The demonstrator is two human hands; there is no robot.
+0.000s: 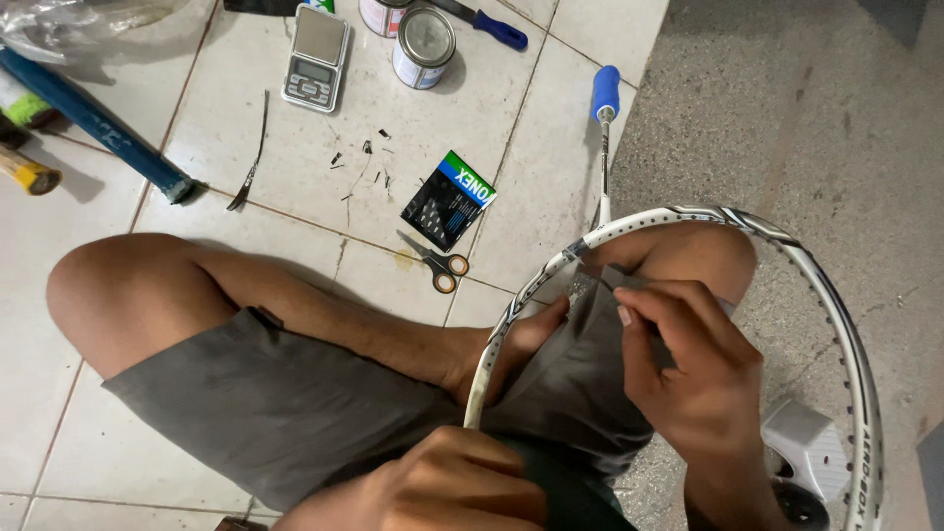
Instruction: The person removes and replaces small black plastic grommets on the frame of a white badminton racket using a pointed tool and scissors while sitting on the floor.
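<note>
Under right hand (693,369), racket frame (836,295) partly hidden

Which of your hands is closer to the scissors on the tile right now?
Left, narrowly. The left hand grips the lower racket frame, below the orange-handled scissors. The right hand pinches at the frame's upper rim, farther off to the scissors' right.
</note>
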